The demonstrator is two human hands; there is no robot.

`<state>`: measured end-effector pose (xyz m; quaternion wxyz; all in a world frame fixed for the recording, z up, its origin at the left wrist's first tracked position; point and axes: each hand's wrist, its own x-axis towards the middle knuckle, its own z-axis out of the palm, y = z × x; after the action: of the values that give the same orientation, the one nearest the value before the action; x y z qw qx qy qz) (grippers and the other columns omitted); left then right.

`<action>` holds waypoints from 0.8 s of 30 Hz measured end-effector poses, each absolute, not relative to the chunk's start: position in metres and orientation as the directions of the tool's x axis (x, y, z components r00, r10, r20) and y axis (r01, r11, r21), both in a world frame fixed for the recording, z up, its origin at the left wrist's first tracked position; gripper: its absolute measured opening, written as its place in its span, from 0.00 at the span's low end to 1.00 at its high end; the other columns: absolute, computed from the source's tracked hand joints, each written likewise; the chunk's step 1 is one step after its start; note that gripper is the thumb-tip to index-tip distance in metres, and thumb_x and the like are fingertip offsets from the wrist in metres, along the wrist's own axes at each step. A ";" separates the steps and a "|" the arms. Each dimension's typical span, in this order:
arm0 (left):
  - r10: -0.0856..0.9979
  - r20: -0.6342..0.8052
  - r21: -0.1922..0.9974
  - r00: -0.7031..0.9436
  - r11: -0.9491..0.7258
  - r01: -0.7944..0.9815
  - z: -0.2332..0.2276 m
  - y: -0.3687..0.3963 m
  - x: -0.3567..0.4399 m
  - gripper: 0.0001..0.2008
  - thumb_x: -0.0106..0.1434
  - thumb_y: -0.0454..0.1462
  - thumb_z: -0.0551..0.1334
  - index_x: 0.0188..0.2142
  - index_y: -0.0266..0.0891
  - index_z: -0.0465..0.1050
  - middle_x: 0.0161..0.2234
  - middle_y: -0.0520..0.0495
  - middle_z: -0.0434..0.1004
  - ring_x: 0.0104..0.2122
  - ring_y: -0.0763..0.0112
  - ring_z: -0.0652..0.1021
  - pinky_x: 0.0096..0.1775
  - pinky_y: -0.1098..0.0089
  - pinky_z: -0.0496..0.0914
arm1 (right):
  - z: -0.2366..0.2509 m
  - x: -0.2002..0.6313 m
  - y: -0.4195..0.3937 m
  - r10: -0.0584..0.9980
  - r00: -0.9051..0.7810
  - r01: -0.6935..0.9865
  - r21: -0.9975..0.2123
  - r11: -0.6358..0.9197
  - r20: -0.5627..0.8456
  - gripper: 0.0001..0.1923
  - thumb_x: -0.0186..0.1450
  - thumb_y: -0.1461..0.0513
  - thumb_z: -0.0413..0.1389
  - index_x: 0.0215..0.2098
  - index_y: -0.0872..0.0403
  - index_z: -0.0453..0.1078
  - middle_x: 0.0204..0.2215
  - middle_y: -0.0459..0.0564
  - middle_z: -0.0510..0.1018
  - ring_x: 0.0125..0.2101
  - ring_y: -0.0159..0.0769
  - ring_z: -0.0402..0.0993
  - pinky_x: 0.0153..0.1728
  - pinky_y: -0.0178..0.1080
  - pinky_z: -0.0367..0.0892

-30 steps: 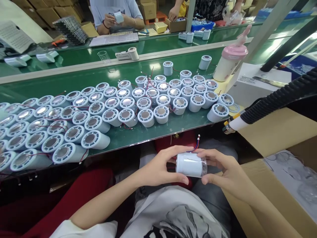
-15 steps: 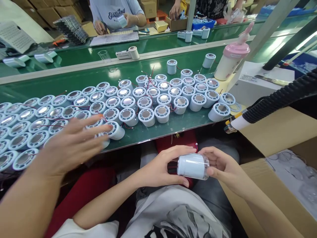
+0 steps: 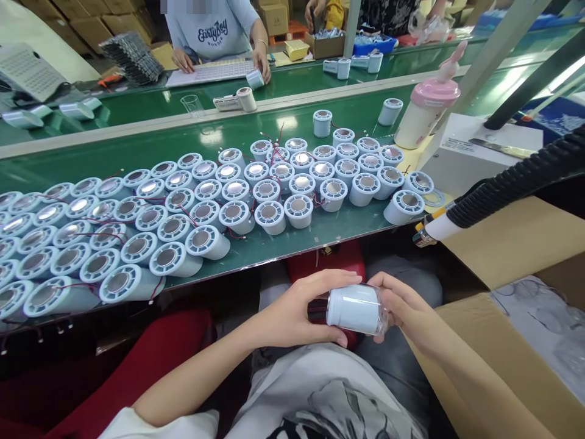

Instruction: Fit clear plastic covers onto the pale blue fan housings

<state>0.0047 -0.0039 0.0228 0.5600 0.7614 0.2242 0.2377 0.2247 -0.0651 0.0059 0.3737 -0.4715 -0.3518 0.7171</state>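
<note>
Above my lap, a light-blue cylindrical housing [image 3: 353,308] lies on its side between my two hands. My left hand [image 3: 297,311] grips its left end, fingers along the top and thumb underneath. A clear plastic cover [image 3: 382,314] wraps the housing's right end. My right hand [image 3: 406,308] pinches this cover, with some fingertips hidden behind it. Many similar light-blue housings [image 3: 269,213] stand in rows in front of me, showing round metallic discs on top and thin red wires between them.
The housings stand on a green work surface [image 3: 256,250]. To the right are a pink-lidded bottle [image 3: 427,113], a black corrugated hose [image 3: 521,177] and an open cardboard box [image 3: 475,323] with clear plastic pieces. Across the line, a co-worker's hand [image 3: 261,61] holds a light-blue part.
Another person's hand at the left has left the view, uncovering housings there. My right hand's fingers have shifted on the clear cover. The co-worker opposite has lowered a part toward the green belt.
</note>
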 end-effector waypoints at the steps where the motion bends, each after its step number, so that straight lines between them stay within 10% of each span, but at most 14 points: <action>1: 0.609 0.107 0.960 0.786 -0.269 0.077 0.023 -0.004 0.005 0.38 0.49 0.36 0.73 0.59 0.47 0.64 0.58 0.43 0.68 0.59 0.57 0.68 0.60 0.58 0.62 | 0.006 0.224 -0.065 0.860 -0.279 -0.213 -0.846 -0.489 -0.427 0.23 0.61 0.43 0.57 0.35 0.54 0.62 0.22 0.44 0.74 0.20 0.31 0.73 0.20 0.32 0.71; 20: 0.605 0.124 0.962 0.787 -0.266 0.053 0.023 -0.006 0.003 0.31 0.53 0.35 0.71 0.56 0.51 0.67 0.58 0.43 0.65 0.57 0.57 0.69 0.57 0.59 0.64 | 0.005 0.210 -0.059 0.551 -0.457 -0.220 -0.512 -0.831 -0.698 0.38 0.71 0.44 0.29 0.27 0.60 0.70 0.14 0.52 0.73 0.09 0.26 0.67 0.07 0.23 0.56; 24: 0.644 0.034 0.987 0.764 -0.144 0.077 0.030 -0.009 0.005 0.29 0.55 0.36 0.69 0.56 0.47 0.65 0.56 0.42 0.67 0.55 0.58 0.70 0.54 0.60 0.68 | -0.003 0.211 -0.066 0.699 -0.398 -0.187 -0.694 -0.696 -0.594 0.40 0.64 0.35 0.35 0.33 0.60 0.70 0.16 0.50 0.73 0.12 0.29 0.69 0.08 0.26 0.58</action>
<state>0.0047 -0.0093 0.0301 0.6044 0.7189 0.2508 0.2344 0.2113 -0.0663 -0.0028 0.2803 -0.4719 -0.2713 0.7907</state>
